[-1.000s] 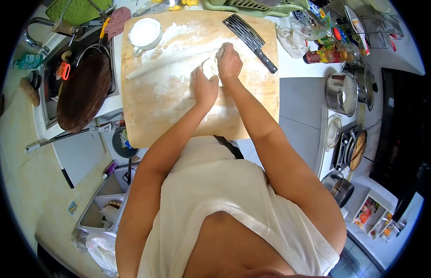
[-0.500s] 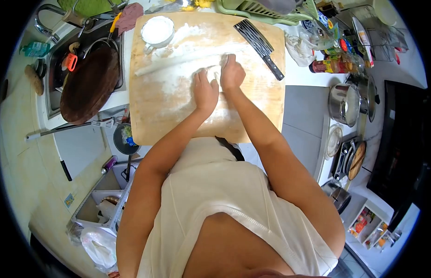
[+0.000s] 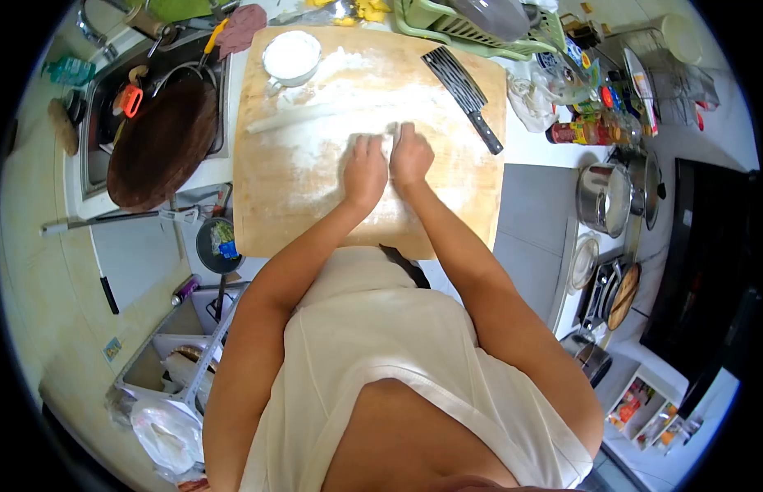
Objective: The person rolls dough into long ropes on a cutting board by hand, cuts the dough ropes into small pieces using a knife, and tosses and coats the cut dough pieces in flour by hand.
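Note:
My left hand (image 3: 366,172) and my right hand (image 3: 412,156) are close together over the middle of a floured wooden board (image 3: 316,217). Their curled fingers are closed on a small piece of white dough (image 3: 387,146), mostly hidden between them. Just beyond lies a long pale dough rope (image 3: 308,115), stretched across the board. A cup of flour (image 3: 292,56) stands at the board's back left corner. To the right of my hands rests a cleaver (image 3: 458,82) with a dark patterned blade and a black handle, its handle toward me.
At left, a sink (image 3: 93,152) holds a large brown round lid or pan (image 3: 164,143). A green dish rack (image 3: 480,37) is behind the board. Bottles (image 3: 591,131) and a steel pot (image 3: 603,197) stand at right. The board's front edge is near my body.
Both hands have come slightly toward me, and the left fingers are more curled. The view has shifted a little, so the board and cleaver appear slightly lower.

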`<state>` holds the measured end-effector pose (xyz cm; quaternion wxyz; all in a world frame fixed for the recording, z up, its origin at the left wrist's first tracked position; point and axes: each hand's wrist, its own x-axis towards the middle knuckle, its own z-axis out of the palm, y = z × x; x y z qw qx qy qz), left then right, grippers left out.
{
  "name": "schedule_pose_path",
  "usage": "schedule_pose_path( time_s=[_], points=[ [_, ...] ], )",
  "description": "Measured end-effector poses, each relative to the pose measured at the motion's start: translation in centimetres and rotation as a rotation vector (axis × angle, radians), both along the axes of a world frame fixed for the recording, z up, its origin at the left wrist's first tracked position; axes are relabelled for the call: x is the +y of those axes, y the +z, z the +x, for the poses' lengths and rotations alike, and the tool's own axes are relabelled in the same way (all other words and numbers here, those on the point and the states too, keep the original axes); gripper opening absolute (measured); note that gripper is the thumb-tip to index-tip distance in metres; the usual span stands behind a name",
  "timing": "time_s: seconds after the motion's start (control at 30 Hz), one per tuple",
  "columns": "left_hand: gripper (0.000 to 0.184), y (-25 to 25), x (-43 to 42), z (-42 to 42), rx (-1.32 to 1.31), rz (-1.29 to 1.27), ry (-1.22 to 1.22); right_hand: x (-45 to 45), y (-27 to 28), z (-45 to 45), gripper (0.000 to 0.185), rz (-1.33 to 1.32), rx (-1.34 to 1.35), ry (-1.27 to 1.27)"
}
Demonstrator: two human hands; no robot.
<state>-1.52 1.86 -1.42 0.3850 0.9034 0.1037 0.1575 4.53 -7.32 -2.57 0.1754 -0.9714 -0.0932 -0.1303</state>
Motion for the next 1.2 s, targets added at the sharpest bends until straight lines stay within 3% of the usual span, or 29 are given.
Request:
schedule_pose_path(
  time_s=[0.1, 0.13, 0.2, 0.3, 0.33, 0.43, 0.47, 0.57, 0.6, 0.7, 0.73, 0.8, 0.83, 0.87, 0.93, 1.03, 1.07, 1.17, 1.2],
  points=[
    [0.030, 1.2, -0.4, 0.6, 0.204, -0.155, 0.227, 1.7, 0.2, 4.2, 0.016, -0.042, -0.094, -0.012],
    [0.038, 0.3, -0.2, 1.2, 0.173, -0.142, 0.206, 2.2, 0.4, 4.7, 0.017, 0.021, -0.087, -0.007],
    [0.033, 0.0, 0.6, 2.9, 0.247, -0.215, 0.144, 3.2, 1.1, 5.1, 0.019, 0.143, -0.072, 0.001],
    [0.027, 0.8, 1.9, 2.7, 0.214, -0.125, -0.031, 2.7, 2.6, 2.7, 0.024, 0.713, 0.380, -0.087],
    [0.025, 1.1, 1.9, 2.3, 0.177, -0.068, -0.101, 2.1, 2.7, 1.6, 0.029, 0.702, 0.366, -0.046],
    [0.024, -0.1, 1.5, -0.2, 0.047, 0.090, -0.207, 1.4, 3.2, -2.7, 0.028, 0.187, 0.313, -0.092],
    [0.026, -0.3, 1.4, -0.4, 0.078, 0.065, -0.205, 0.8, 0.9, -2.7, 0.022, 0.119, 0.095, 0.013],
    [0.029, 0.1, 0.7, 0.3, 0.109, -0.172, 0.094, 0.7, -1.3, 2.0, 0.015, -0.041, -0.093, 0.043],
    [0.034, 1.0, 0.6, 0.2, 0.120, -0.250, 0.202, 1.2, -0.8, 3.1, 0.012, -0.090, -0.025, 0.009],
    [0.036, -1.0, 0.4, 1.6, 0.136, -0.192, 0.171, 2.4, 0.8, 5.0, 0.012, 0.092, -0.173, 0.091],
    [0.034, -1.2, 0.7, 2.2, 0.129, -0.202, 0.164, 2.8, 1.3, 4.9, 0.014, 0.120, 0.049, 0.017],
    [0.029, -1.0, 1.5, 2.5, 0.121, -0.216, 0.150, 2.7, 0.7, 3.8, 0.019, 0.657, 0.306, 0.008],
    [0.028, -0.5, 1.8, 2.6, 0.102, -0.106, 0.041, 2.5, 1.0, 3.8, 0.022, 0.918, 0.427, 0.010],
    [0.028, -0.2, 2.1, 2.4, 0.085, 0.000, -0.068, 1.4, 1.5, 3.0, 0.028, 0.829, 0.544, -0.061],
    [0.025, -0.2, 2.0, 0.4, -0.052, 0.195, -0.263, 0.8, 2.9, -1.0, 0.025, 0.462, 0.377, -0.108],
    [0.023, 0.1, 1.1, 0.1, -0.108, 0.149, -0.267, -0.3, 0.3, -1.5, 0.013, 0.085, 0.034, -0.009],
    [0.029, 0.8, 0.7, 0.2, 0.148, 0.072, -0.192, -0.3, -0.4, -0.2, 0.011, 0.028, -0.027, 0.027],
    [0.036, 0.7, -0.4, 0.7, 0.087, -0.182, 0.179, 1.0, -0.6, 3.5, 0.007, -0.033, -0.174, 0.070],
    [0.051, 0.2, -0.8, 0.8, 0.205, -0.268, 0.191, 1.2, -0.4, 4.5, 0.007, -0.016, -0.206, 0.078]
  ],
)
